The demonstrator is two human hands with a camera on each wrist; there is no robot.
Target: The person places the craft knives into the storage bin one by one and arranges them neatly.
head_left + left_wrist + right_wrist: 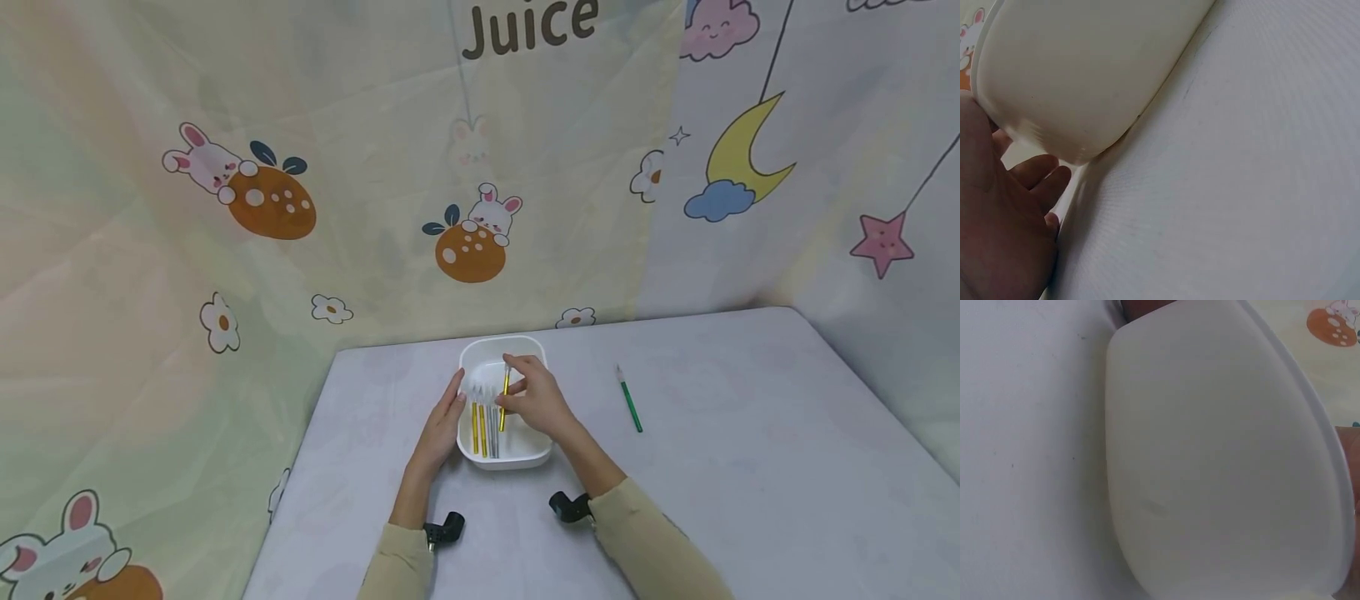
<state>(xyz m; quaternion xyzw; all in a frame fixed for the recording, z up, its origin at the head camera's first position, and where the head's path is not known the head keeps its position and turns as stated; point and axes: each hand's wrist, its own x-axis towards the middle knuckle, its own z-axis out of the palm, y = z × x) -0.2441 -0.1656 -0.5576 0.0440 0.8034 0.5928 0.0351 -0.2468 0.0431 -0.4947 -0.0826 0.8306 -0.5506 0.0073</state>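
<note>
A white rounded plastic box (517,452) stands on the table between the hands. My left hand (441,429) rests along its left side, the thumb at the rim; in the left wrist view the fingers (1052,187) lie loosely beside the outer wall. Over the box, my right hand (542,402) pinches a slim gold pen-like stick (505,400) upright between fingers and thumb. Inside lie several similar sticks (483,429), gold and silver, with pale see-through upper ends, side by side at the left. The box wall (1222,450) hides the right hand's grip in its wrist view.
A green pen-like stick (632,406) with a pale end lies on the white-covered table (750,433), right of the box. A printed cloth backdrop (375,200) hangs behind the table and along its sides.
</note>
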